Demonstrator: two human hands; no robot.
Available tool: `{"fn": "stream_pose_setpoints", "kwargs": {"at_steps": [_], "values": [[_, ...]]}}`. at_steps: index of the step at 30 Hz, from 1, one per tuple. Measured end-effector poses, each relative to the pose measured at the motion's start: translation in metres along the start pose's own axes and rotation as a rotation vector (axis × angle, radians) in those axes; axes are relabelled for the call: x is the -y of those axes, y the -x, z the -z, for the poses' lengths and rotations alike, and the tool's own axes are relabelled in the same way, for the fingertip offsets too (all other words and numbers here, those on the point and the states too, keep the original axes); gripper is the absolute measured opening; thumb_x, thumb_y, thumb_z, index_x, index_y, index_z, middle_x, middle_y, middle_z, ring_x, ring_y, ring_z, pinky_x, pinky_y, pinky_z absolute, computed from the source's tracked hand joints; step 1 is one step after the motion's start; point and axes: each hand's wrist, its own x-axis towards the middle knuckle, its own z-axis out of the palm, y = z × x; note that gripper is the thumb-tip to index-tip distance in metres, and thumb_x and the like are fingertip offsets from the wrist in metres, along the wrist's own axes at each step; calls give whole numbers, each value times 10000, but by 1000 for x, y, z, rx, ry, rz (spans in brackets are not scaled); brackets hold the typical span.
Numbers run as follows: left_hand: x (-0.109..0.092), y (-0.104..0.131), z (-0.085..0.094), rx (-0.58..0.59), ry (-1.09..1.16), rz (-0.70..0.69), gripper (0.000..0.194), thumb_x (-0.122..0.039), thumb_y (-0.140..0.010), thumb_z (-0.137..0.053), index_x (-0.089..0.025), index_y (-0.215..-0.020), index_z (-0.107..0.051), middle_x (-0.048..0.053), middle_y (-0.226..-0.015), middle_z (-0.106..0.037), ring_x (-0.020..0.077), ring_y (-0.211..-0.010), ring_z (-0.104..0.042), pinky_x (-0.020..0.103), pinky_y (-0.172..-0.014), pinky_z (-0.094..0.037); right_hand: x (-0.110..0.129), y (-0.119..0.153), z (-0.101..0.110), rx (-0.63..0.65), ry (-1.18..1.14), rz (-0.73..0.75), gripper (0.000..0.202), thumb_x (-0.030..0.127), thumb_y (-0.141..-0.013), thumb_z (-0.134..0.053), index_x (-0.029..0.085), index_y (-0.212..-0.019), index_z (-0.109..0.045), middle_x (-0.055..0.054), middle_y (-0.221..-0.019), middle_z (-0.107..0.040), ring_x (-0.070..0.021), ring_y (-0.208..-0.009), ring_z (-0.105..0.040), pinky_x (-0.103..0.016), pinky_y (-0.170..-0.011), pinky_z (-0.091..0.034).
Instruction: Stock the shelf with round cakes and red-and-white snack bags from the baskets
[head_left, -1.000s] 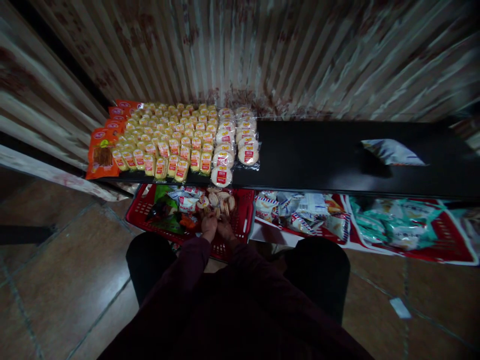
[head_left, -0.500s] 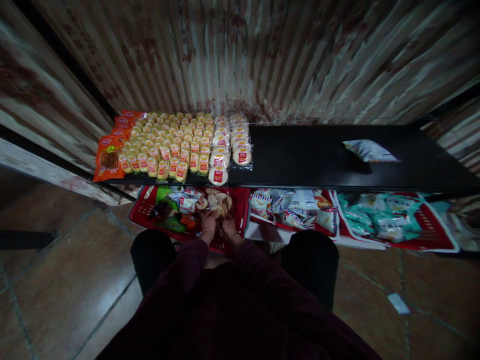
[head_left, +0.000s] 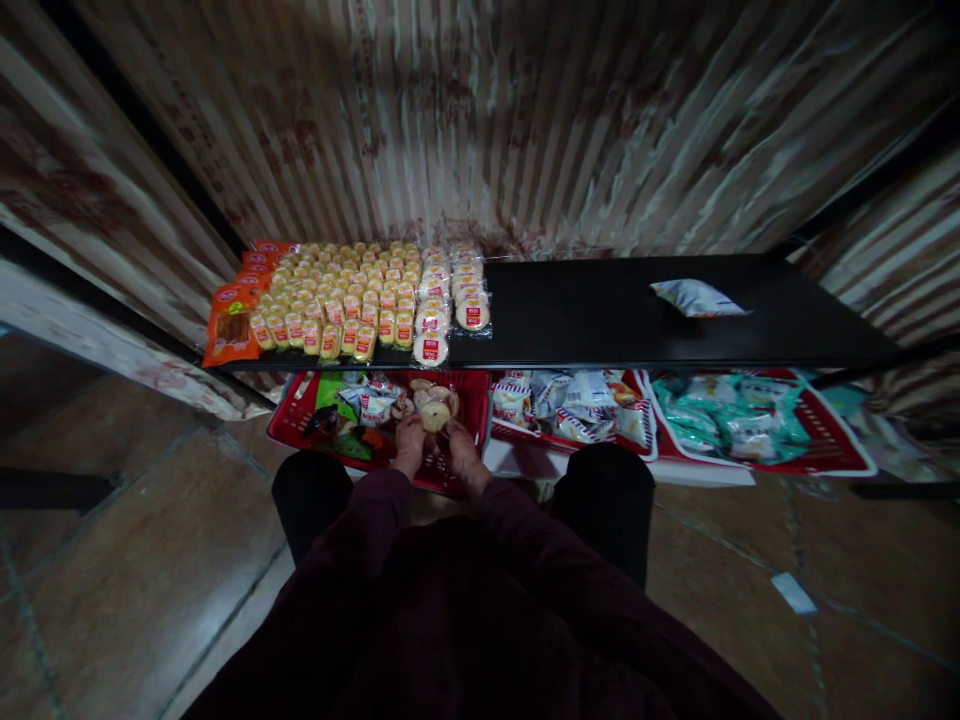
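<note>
Over the left red basket (head_left: 285,420), both hands are closed at the sides of a round, pale packaged cracker (head_left: 434,415). My left hand (head_left: 409,440) grips its left side and my right hand (head_left: 462,447) its right side. Behind it in the basket lie more round packets of the same kind (head_left: 427,388). Left of them are a white snack bag (head_left: 375,405) and green packages (head_left: 349,445). On the black shelf above, round cracker packets (head_left: 431,348) stand in two rows, beside several rows of small yellow packaged cakes (head_left: 330,340).
Orange packets (head_left: 231,330) stand at the shelf's left end. A single white bag (head_left: 697,298) lies on the right part of the black shelf (head_left: 562,320). Below are a basket of white bags (head_left: 585,390) and one of teal bags (head_left: 750,425). A pleated curtain (head_left: 450,130) hangs behind.
A round packaged cracker has come up between my hands, face toward me. My hands have parted slightly around it. The whole view has shifted a little.
</note>
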Motion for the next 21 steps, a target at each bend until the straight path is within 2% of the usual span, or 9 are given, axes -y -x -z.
{"fn": "stream_pose_setpoints", "kwargs": {"at_steps": [5, 9, 13, 17, 21], "values": [[-14, 16, -1, 53, 30, 42, 91, -156, -676, -609, -144, -764, -632, 5, -663, -629, 109, -617, -602, 205, -580, -452, 8, 10, -1, -8, -20, -40, 205, 296, -704, -604, 187, -877, -589, 28, -617, -640, -139, -537, -608, -263, -539, -518], [-24, 30, -3, 103, 70, 94, 93, -175, -703, -629, -153, -793, -639, 21, -720, -652, 112, -656, -610, 213, -620, -460, 12, 18, -1, 15, 60, 91, 269, 312, -698, -644, 176, -930, -647, -19, -747, -697, -160, -699, -649, -273, -654, -533], [-27, 38, -4, 130, 122, 156, 92, -228, -768, -610, -158, -826, -629, 19, -703, -635, 105, -643, -604, 210, -631, -471, 13, 27, 4, 84, 368, 291, 312, 268, -747, -593, 202, -1044, -667, -33, -982, -713, -175, -941, -635, -330, -877, -495], [-25, 39, -5, 133, 177, 201, 60, -207, -815, -569, -159, -833, -602, -6, -651, -598, 77, -536, -557, 182, -561, -450, 13, 37, 11, 93, 731, 480, 390, 166, -742, -582, 206, -1121, -663, -74, -1235, -621, -206, -1184, -525, -373, -1058, -355], [-22, 36, -1, 113, 203, 247, 39, -160, -812, -562, -160, -846, -580, -13, -623, -580, 79, -486, -542, 192, -541, -464, 13, 42, 11, 48, 891, 464, 433, 70, -712, -553, 193, -1108, -679, -103, -1320, -548, -232, -1262, -463, -374, -1090, -314]]}}
